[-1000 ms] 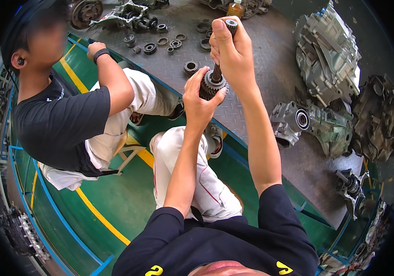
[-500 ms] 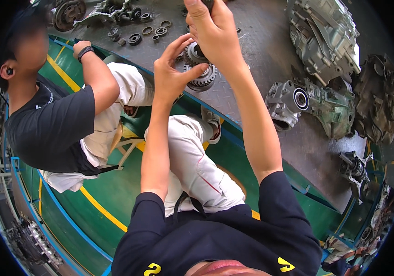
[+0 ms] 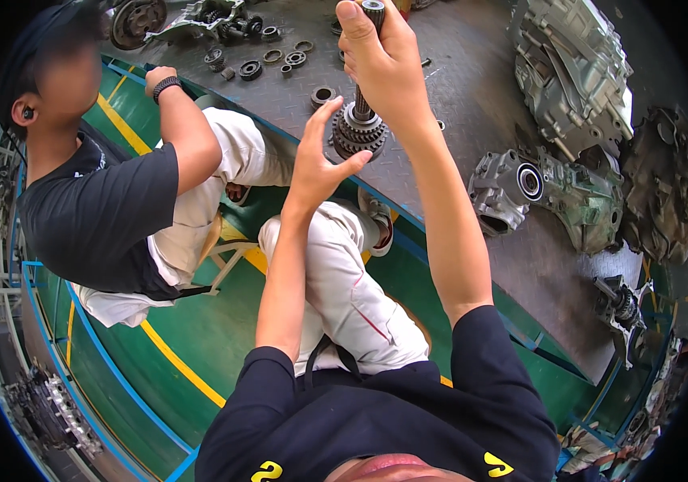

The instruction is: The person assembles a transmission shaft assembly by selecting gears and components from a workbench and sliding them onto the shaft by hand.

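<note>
Near the top centre, my right hand [image 3: 382, 68] is closed around a splined shaft [image 3: 373, 10], held upright. The shaft's lower part comes out under the fist and runs down into a stack of toothed gears [image 3: 357, 132] by the table's near edge. My left hand [image 3: 320, 165] is beside that stack with thumb and fingers spread. Its thumb reaches across the front of the lowest gear; whether it touches is unclear. A dark metal ring [image 3: 322, 96] lies on the table just past the left fingertips.
Several rings and small gears [image 3: 272, 56] lie farther left on the metal table [image 3: 472, 96]. Gearbox housings [image 3: 573, 88] and another shaft assembly [image 3: 622, 304] are at right. Close on my left sits a co-worker [image 3: 111, 193], one arm at the table edge.
My left hand has drawn back from the gears and opened wider. The shaft below my right fist and the upper gears now show. The whole view has shifted slightly.
</note>
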Motion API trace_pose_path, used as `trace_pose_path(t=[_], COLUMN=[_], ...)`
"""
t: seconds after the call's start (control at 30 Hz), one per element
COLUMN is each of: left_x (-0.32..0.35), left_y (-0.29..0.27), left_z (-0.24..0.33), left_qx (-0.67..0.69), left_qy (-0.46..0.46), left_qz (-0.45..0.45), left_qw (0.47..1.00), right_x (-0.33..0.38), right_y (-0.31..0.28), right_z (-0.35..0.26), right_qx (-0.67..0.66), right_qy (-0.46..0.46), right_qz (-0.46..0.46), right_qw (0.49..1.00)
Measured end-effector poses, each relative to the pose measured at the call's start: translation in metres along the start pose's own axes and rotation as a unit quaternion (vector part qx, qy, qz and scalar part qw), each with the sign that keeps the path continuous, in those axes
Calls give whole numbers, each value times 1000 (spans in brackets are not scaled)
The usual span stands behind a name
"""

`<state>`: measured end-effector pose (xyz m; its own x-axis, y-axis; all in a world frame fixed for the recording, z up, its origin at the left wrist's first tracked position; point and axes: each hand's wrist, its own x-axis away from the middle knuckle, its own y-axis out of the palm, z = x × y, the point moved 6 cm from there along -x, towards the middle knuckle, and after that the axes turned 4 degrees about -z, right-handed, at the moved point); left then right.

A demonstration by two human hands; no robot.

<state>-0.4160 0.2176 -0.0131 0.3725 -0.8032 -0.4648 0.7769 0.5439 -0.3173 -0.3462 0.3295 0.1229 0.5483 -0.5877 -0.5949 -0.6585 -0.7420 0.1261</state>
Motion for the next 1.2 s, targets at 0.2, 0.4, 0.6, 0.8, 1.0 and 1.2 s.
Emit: trace_pose_path(t=[0.2, 0.4, 0.6, 0.8, 1.0, 1.2], left_x=[-4, -3, -4, -4, -2, -4], left_y=[7, 5, 5, 10, 13, 15], left_z=[7, 9, 7, 4, 0, -6], left_qx=[-2, -58, -33, 1, 40, 42], left_qy=[-5, 8, -17, -41, -35, -27], left_qz=[33, 53, 56, 38, 51, 35], left_qw=[999, 997, 998, 998, 997, 998], right_x=[-1, -1, -2, -1, 0, 1], right_y=[8, 5, 3, 2, 2, -1], right_z=[-2, 4, 3, 3, 7, 7], right_qx=[-5, -54, -49, -50, -58, -54], right_qy=[20, 42, 41, 24, 43, 49], right_qz=[0, -1, 9, -4, 5, 15], right_qw=[1000, 998, 998, 998, 997, 997])
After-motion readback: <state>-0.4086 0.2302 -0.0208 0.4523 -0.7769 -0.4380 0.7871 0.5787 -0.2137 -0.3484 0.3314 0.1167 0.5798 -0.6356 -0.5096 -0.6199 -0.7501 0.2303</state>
